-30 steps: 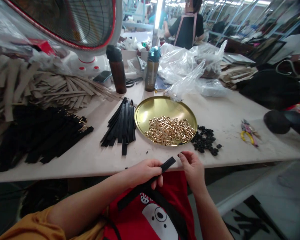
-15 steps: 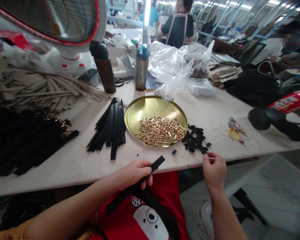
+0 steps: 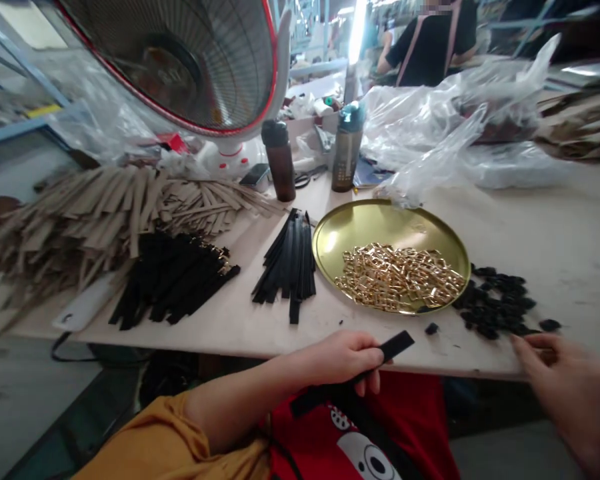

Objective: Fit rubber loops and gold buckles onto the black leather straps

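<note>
My left hand (image 3: 355, 360) is closed around a black strap strip (image 3: 399, 344), thumb on top. One end of the strip points up right over the table edge, and the other hangs down over the red apron (image 3: 415, 413). At the table's front edge, my right hand (image 3: 563, 377) has its thumb and fingers drawn together beside a pile of small black pieces (image 3: 495, 303). Whatever lies between those fingertips is too small and blurred to make out. Gold-coloured metal buckles (image 3: 400, 277) are heaped in a round gold tray (image 3: 375, 220) beyond my hands.
Left of the tray lies a fan of black strips (image 3: 293, 260). Farther left are black strips with gold ends (image 3: 175, 280) and beige strips (image 3: 100, 213). Two bottles (image 3: 280, 163), a fan (image 3: 180, 67) and clear plastic bags (image 3: 430, 127) stand behind. A person works beyond.
The view has swung left, so the table's things appear farther right. My left hand still grips the black strip. My right hand remains at the edge of the black pieces.
</note>
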The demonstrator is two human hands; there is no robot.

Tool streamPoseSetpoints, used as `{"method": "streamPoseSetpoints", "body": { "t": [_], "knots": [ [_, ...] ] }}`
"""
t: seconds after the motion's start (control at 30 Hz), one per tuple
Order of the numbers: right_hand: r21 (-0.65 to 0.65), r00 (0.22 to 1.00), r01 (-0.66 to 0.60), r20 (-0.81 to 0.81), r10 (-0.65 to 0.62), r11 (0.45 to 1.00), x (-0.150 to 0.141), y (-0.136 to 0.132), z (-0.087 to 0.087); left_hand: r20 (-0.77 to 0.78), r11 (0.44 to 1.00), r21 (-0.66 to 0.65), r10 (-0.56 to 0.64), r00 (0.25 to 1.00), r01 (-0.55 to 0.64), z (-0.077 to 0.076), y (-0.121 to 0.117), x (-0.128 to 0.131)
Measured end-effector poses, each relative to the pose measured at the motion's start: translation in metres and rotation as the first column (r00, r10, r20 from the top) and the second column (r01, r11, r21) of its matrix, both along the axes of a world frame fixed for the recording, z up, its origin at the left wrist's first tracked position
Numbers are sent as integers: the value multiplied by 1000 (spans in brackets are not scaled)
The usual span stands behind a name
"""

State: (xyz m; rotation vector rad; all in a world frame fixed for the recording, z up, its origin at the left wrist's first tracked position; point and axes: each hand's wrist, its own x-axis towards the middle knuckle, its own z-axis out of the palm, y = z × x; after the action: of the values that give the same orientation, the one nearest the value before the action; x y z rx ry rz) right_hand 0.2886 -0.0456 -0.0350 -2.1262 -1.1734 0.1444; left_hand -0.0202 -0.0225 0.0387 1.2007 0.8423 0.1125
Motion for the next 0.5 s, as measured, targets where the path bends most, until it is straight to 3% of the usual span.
{"method": "streamPoseSetpoints", "body": {
  "t": [0.07, 0.1, 0.17, 0.23, 0.3, 0.37, 0.5],
  "knots": [
    [-2, 986, -25, -168, 25, 1000, -32, -5, 20, -3, 998, 67, 5, 1000, -5, 0, -1, 2],
    [18, 911, -99, -401, 98, 995, -51, -7, 29, 1, 995, 103, 15, 1000, -15, 1, -2, 4],
    [118, 617, -180, -760, 205, 977, -90, -10, 42, 17, 982, 179, 50, 999, -52, 2, -2, 7],
    [200, 365, -166, -897, 249, 966, -119, -11, 46, 16, 956, 281, 82, 997, -83, 4, -3, 7],
    [235, 230, -130, -938, 260, 963, -136, -14, 44, -24, 915, 396, 90, 996, -74, 6, -5, 4],
    [230, 227, -116, -941, 251, 966, -143, -17, 41, -92, 873, 487, 72, 993, -19, 8, -7, -3],
    [188, 384, -210, -887, 257, 960, -146, -24, 36, -211, 779, 617, 27, 977, 112, 9, -11, -13]
  ]
}}
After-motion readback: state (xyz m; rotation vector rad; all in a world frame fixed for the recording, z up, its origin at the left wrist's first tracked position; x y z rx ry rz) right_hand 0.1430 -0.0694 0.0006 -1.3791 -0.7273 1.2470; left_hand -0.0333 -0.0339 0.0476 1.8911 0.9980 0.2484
